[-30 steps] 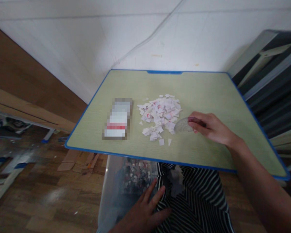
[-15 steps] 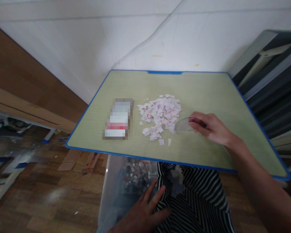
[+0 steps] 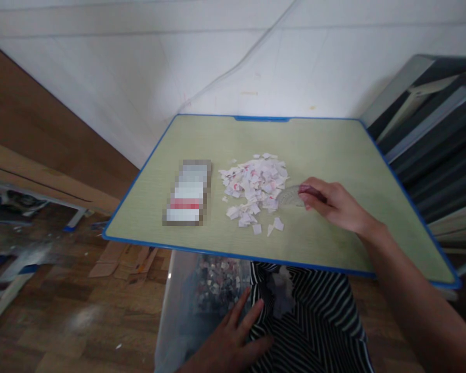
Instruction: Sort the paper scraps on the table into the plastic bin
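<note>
My right hand (image 3: 330, 202) pinches a clear semicircular protractor (image 3: 288, 197) over the tabletop. The protractor's curved edge meets the right side of a heap of small torn paper scraps (image 3: 256, 176), mostly white with a few red marks. Several scraps lie loose along the near side of the heap, one of them a white piece (image 3: 278, 224) just below the protractor. Below the table edge, my left hand (image 3: 233, 334) is open with its fingers spread. It rests by striped dark cloth (image 3: 314, 321) beside a translucent plastic bin (image 3: 166, 305).
The pale green folding table (image 3: 326, 145) has a blue rim and stands against a white wall. A pixelated flat item (image 3: 188, 191) lies left of the heap. The bin contains many small scraps (image 3: 221, 277). Flattened cardboard (image 3: 112, 259) lies on the floor; dark folded panels (image 3: 438, 119) stand at right.
My right hand and the protractor have moved slightly left against the heap. One white scrap now lies apart at the heap's near right. My left hand has hardly moved.
</note>
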Tool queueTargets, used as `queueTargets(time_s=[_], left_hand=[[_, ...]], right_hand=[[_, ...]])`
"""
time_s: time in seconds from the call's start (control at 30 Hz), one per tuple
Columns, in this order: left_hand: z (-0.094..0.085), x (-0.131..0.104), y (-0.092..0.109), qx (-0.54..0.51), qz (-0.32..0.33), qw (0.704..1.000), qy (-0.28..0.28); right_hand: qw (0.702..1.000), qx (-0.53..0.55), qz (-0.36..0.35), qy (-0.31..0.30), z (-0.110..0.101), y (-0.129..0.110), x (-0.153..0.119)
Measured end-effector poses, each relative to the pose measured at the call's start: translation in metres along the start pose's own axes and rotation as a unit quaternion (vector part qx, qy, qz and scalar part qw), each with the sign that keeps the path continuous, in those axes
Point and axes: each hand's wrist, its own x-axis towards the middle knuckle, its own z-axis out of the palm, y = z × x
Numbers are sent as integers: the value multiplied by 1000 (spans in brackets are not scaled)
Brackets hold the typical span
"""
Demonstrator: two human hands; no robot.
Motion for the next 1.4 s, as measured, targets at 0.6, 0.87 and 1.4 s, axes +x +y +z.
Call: queueTargets(time_s=[0.6, 0.87, 1.4], left_hand=[[5, -2, 1, -2, -8, 1000, -9], [9, -3, 0, 11, -6, 1000, 9], [7, -2, 2, 18, -9, 1000, 16]], right_hand=[[998, -54, 3, 19, -5, -2, -2], [998, -62, 7, 16, -7, -1, -2], [995, -17, 37, 87, -4, 2, -2]])
